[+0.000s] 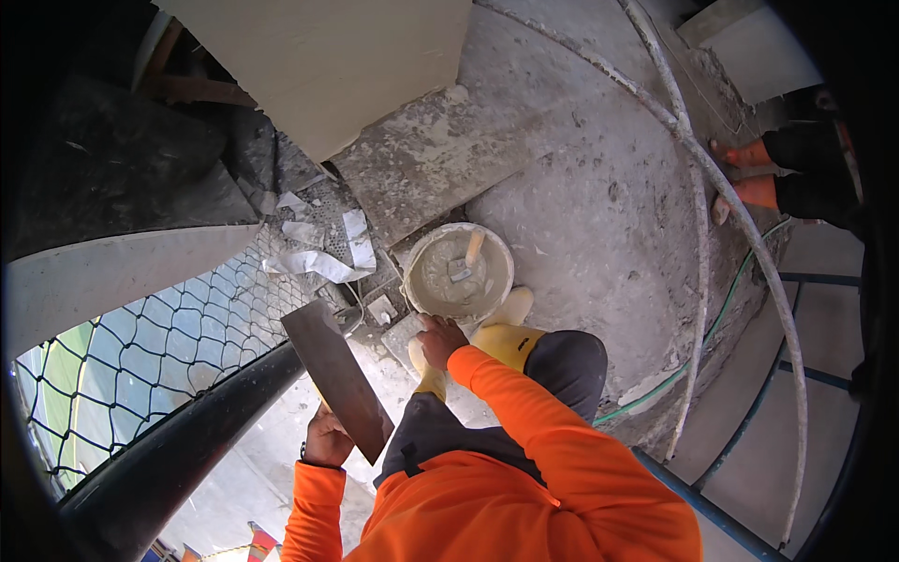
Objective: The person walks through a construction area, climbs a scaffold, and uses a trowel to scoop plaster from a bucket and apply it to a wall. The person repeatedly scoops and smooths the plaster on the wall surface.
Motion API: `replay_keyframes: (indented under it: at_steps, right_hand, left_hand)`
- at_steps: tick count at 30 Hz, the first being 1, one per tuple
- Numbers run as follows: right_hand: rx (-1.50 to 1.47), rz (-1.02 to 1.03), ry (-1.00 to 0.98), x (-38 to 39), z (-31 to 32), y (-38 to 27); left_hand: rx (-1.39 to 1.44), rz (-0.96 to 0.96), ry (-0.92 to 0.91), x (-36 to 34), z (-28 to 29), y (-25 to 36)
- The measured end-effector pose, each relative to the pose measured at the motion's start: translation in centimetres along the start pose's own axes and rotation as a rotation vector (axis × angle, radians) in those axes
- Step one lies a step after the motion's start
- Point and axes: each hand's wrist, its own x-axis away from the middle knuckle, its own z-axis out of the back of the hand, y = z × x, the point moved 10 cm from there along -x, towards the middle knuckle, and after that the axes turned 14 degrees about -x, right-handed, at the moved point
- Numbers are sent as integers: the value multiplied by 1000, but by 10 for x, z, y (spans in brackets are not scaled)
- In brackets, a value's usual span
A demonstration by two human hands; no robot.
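My left hand (329, 437) is closed on a plastering trowel with a long, flat rectangular metal blade (337, 379). The blade hides its handle and part of my fingers. By the near rim of a round bucket (508, 267) is my right hand (441, 340), its fingers a little apart and slightly bent; whether they touch the rim I cannot tell. Wet grey mortar (440, 272) fills the lower part of the bucket. A small tool with a wooden handle (475, 247) and a metal end stands tilted in the mortar.
My yellow boots (510, 345) are close to the bucket. To the left run a thick black pipe (187, 450) and wire netting (131, 361), with torn white strips (323, 265) nearby. Long rods (698, 150) and a green hose (721, 318) cross the right side. Another person's feet (749, 192) are at far right.
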Motion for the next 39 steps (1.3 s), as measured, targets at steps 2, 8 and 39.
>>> replay_keyframes:
  at_steps: [2, 8, 39]
  right_hand:
    - [-126, -107, 40, -8, 11, 37]
    - [301, -130, 317, -62, 93, 149]
    - [308, -650, -492, -53, 44, 174]
  left_hand:
    - [36, -4, 19, -1, 5, -4]
    - [-21, 52, 167, -4, 44, -41]
    - [-40, 23, 34, -35, 16, -51]
